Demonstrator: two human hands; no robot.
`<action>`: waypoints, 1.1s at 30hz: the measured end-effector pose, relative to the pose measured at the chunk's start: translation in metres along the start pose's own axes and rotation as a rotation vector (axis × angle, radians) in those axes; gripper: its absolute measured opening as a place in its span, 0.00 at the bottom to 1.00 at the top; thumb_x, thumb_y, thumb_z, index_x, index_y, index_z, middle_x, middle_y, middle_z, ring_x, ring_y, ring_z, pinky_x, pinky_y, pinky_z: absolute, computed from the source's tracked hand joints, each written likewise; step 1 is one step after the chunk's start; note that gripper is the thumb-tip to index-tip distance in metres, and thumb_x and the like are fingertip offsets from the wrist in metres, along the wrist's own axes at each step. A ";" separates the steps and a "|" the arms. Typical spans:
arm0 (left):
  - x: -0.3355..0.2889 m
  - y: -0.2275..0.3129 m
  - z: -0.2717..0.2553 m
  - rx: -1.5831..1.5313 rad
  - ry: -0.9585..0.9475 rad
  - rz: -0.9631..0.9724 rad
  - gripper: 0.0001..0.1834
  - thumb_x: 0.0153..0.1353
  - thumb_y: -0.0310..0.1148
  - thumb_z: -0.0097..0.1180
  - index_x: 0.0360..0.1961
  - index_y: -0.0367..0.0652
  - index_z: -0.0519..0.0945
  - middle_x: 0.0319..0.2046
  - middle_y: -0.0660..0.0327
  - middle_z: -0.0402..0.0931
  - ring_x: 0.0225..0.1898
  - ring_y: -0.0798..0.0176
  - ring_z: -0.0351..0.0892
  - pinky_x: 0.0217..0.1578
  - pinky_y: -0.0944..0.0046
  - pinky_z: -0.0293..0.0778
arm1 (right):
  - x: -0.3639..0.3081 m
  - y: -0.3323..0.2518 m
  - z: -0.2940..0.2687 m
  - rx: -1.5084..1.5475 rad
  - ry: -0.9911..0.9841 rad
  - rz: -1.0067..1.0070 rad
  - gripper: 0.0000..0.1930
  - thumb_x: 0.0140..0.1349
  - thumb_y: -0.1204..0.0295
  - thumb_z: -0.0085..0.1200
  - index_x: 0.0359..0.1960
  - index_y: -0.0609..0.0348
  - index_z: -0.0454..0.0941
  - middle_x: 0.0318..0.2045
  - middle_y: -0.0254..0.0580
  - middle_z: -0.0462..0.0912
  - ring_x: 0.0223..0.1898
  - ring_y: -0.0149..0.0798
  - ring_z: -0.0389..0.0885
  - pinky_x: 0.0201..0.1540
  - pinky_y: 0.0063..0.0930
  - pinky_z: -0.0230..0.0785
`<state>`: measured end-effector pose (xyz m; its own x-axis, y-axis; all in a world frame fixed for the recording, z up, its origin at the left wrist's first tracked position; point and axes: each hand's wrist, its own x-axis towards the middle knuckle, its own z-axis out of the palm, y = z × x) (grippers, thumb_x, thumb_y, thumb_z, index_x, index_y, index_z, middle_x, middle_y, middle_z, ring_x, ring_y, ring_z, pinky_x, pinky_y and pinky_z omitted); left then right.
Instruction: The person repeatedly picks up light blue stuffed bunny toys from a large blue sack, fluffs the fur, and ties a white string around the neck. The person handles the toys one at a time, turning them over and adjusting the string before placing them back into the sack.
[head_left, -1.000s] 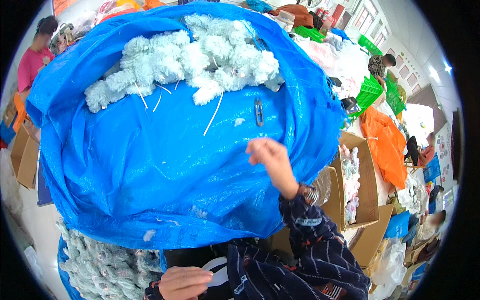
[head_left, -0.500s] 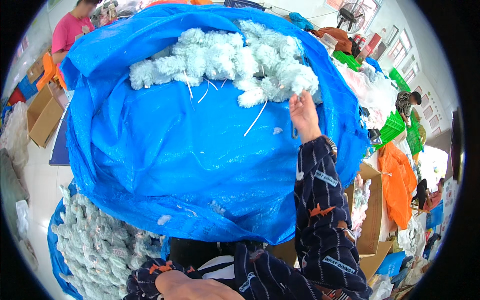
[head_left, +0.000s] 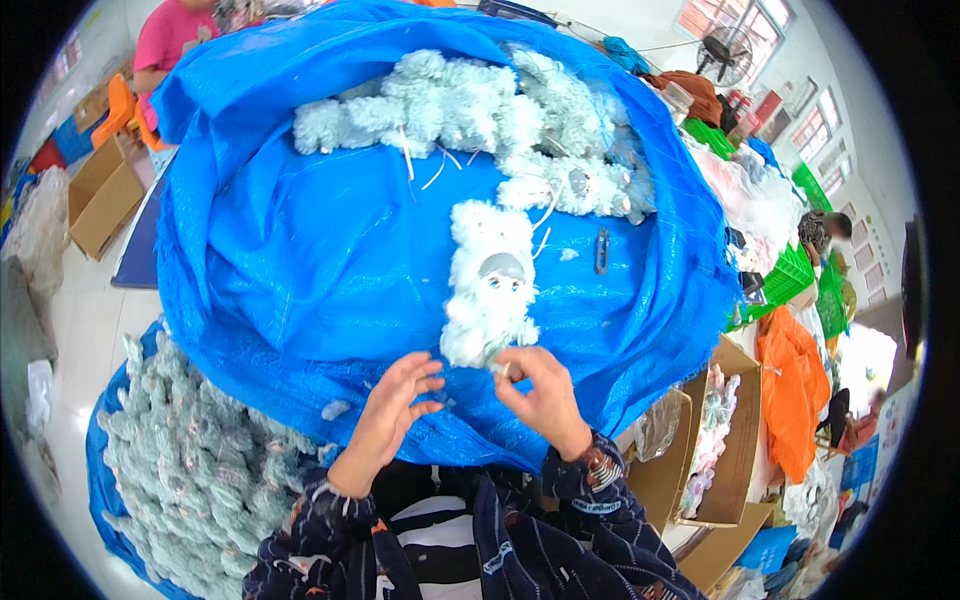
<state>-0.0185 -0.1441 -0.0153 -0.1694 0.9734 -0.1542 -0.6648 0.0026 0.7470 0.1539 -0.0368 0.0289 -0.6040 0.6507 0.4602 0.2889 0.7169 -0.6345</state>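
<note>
A pale mint plush toy [head_left: 490, 285] with a grey, eyed face patch lies lengthwise on a blue woven plastic sheet [head_left: 340, 250]. My right hand [head_left: 545, 395] pinches its near end between thumb and fingers. My left hand [head_left: 393, 405] is beside that end, fingers spread, holding nothing. Beyond the toy, a heap of similar fluffy pieces [head_left: 440, 105] fills the far part of the sheet, with white straps [head_left: 407, 162] trailing from it. To the right lies a small pair of thread snips [head_left: 602, 250].
At lower left, a large pile of mint plush pieces [head_left: 200, 470] sits in blue sheeting. Cardboard boxes [head_left: 735, 440] stand at right, beside an orange cloth [head_left: 793, 380] and green crates [head_left: 785, 280]. A person in pink [head_left: 175, 40] is at far left.
My right hand has drawn back from the far heap toward me, and a plush toy now lies in front of me in its pinch. My left hand has come up, fingers spread.
</note>
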 end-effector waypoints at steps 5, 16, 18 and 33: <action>0.022 -0.022 -0.021 -0.096 -0.223 -0.097 0.37 0.56 0.46 0.50 0.61 0.40 0.49 0.56 0.56 0.57 0.54 0.61 0.62 0.50 0.60 0.63 | -0.020 -0.017 0.005 -0.210 -0.183 -0.135 0.11 0.43 0.76 0.55 0.32 0.53 0.73 0.20 0.38 0.68 0.25 0.41 0.71 0.23 0.32 0.64; 0.005 -0.040 -0.025 0.065 -0.201 -0.191 0.33 0.48 0.28 0.60 0.56 0.37 0.60 0.49 0.59 0.67 0.50 0.66 0.66 0.50 0.65 0.62 | -0.048 -0.027 0.001 0.248 -0.395 0.245 0.10 0.48 0.74 0.57 0.34 0.57 0.76 0.19 0.38 0.74 0.20 0.33 0.73 0.24 0.24 0.67; -0.001 -0.043 -0.026 0.114 -0.157 -0.193 0.32 0.48 0.26 0.60 0.55 0.37 0.61 0.48 0.59 0.68 0.49 0.66 0.66 0.50 0.66 0.63 | -0.049 -0.017 -0.004 0.259 -0.144 0.385 0.11 0.51 0.74 0.55 0.36 0.64 0.76 0.22 0.36 0.78 0.24 0.23 0.72 0.27 0.19 0.66; -0.019 -0.063 -0.034 0.586 -0.291 0.000 0.25 0.47 0.27 0.60 0.48 0.36 0.68 0.44 0.59 0.71 0.46 0.68 0.68 0.47 0.66 0.64 | -0.035 -0.006 0.027 1.217 0.110 0.821 0.13 0.57 0.76 0.49 0.44 0.65 0.70 0.41 0.41 0.76 0.41 0.32 0.75 0.43 0.25 0.67</action>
<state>0.0024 -0.1704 -0.0815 0.0890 0.9954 -0.0343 -0.1445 0.0470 0.9884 0.1533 -0.0711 -0.0003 -0.5089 0.8172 -0.2706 -0.3070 -0.4660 -0.8298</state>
